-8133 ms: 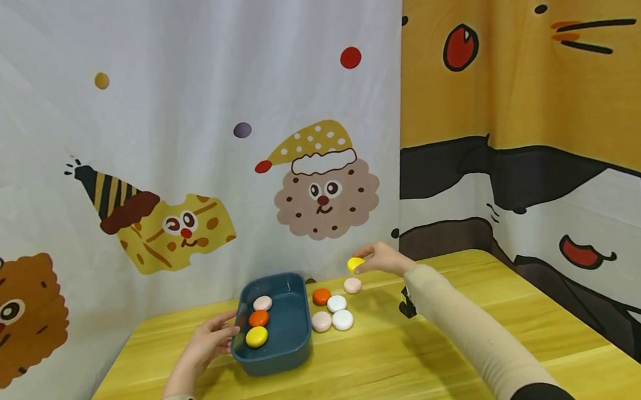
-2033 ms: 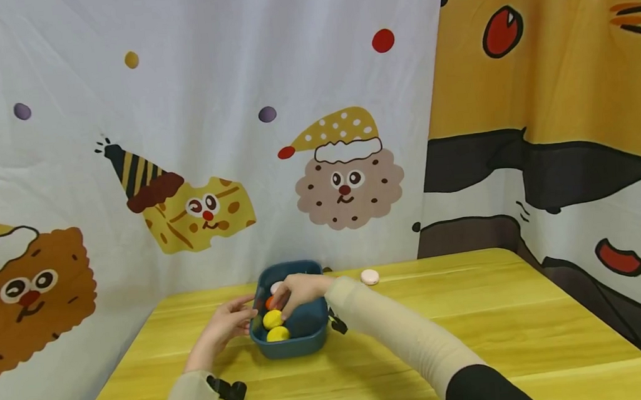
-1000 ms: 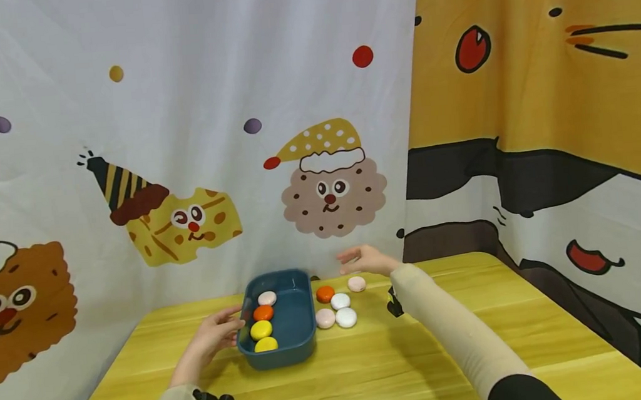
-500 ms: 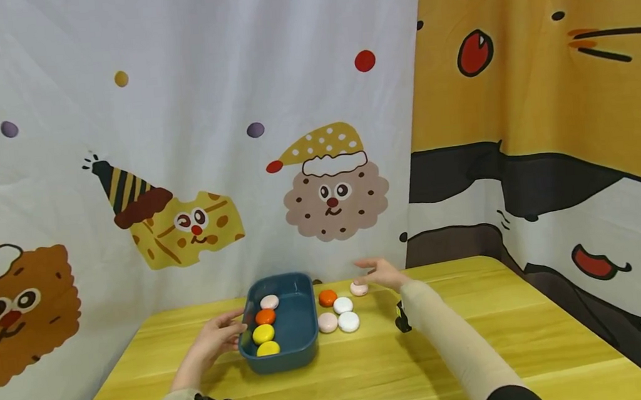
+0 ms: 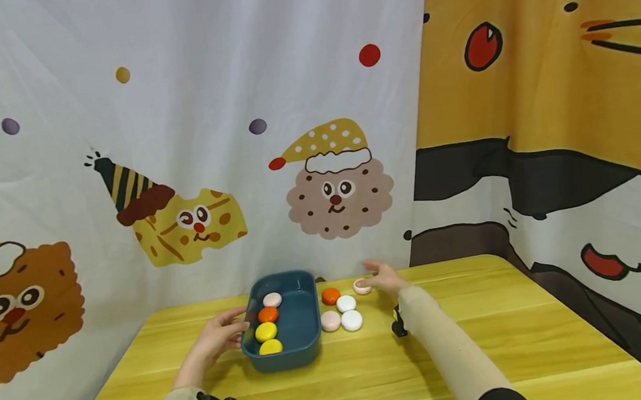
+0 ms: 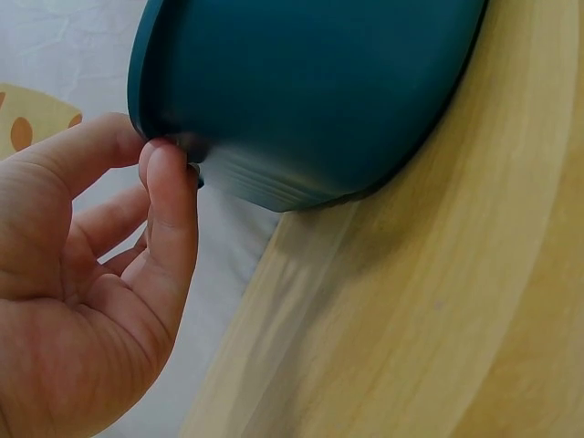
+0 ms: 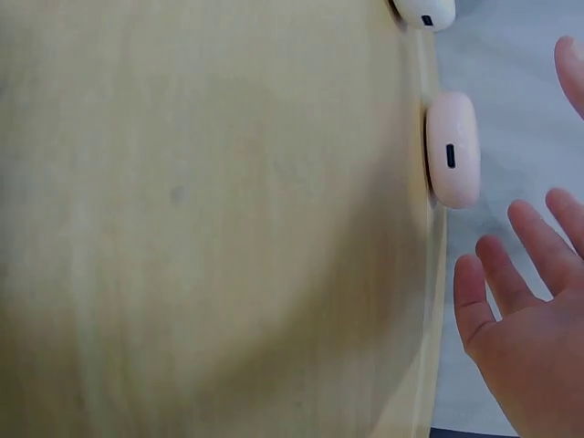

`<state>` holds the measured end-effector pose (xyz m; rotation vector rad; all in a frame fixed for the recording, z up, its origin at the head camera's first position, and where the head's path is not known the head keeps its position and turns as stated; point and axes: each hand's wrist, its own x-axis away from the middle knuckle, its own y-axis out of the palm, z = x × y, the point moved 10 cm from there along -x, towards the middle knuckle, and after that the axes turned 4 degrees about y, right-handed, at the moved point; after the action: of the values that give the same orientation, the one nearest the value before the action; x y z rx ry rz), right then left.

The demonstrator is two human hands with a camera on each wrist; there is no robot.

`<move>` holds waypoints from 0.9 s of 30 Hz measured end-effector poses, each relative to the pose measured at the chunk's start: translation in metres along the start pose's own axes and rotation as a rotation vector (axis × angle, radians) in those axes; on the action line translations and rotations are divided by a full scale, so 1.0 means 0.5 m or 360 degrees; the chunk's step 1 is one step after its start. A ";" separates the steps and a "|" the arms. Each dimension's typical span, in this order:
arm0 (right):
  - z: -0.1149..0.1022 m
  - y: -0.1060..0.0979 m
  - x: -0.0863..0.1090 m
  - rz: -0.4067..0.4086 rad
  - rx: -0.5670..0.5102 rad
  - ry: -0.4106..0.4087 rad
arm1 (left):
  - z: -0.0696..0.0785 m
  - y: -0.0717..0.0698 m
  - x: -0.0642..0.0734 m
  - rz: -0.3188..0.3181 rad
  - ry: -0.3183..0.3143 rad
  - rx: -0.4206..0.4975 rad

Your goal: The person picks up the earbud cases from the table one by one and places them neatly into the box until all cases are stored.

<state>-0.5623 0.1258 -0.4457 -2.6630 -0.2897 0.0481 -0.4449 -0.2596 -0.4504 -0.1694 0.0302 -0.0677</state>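
Note:
My left hand (image 5: 213, 340) holds the left rim of a dark blue rectangular bin (image 5: 285, 361). In the left wrist view, thumb and forefinger pinch the bin's edge (image 6: 137, 82). Inside, along the left side, lie a pink, an orange (image 5: 268, 314) and two yellow (image 5: 265, 332) round pebble-shaped pieces. My right hand (image 5: 385, 278) is spread at a pale pink round piece (image 5: 362, 289) near the table's back edge. The right wrist view shows the fingers apart from this pink piece (image 7: 453, 151), which has a small dark slot in its side.
Right of the bin lie an orange piece (image 5: 330, 296), two white pieces (image 5: 352, 320) and another pink piece (image 5: 330, 321) on the wooden table (image 5: 368, 378). A printed curtain (image 5: 185, 60) hangs right behind the table.
A second yellow piece is now in the bin, where my right hand was two seconds ago. That hand has since gone right and lowered toward the pink piece. My left hand stays on the bin.

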 end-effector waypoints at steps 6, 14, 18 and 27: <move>0.011 0.005 -0.011 0.0034 0.0046 0.0019 | 0.000 -0.003 -0.001 0.0015 -0.0002 -0.0005; 0.029 0.012 -0.015 0.0017 0.0104 0.0064 | -0.001 0.002 0.001 -0.0028 0.0004 0.0000; 0.031 0.015 -0.017 0.0019 0.0151 0.0049 | -0.002 0.002 0.001 -0.0015 -0.0011 -0.0005; 0.027 0.020 -0.024 0.0022 0.0217 0.0035 | 0.000 -0.001 0.001 0.0019 -0.0016 -0.0020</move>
<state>-0.5730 0.1206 -0.4622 -2.5288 -0.2518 0.0414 -0.4444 -0.2602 -0.4502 -0.1821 0.0214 -0.0548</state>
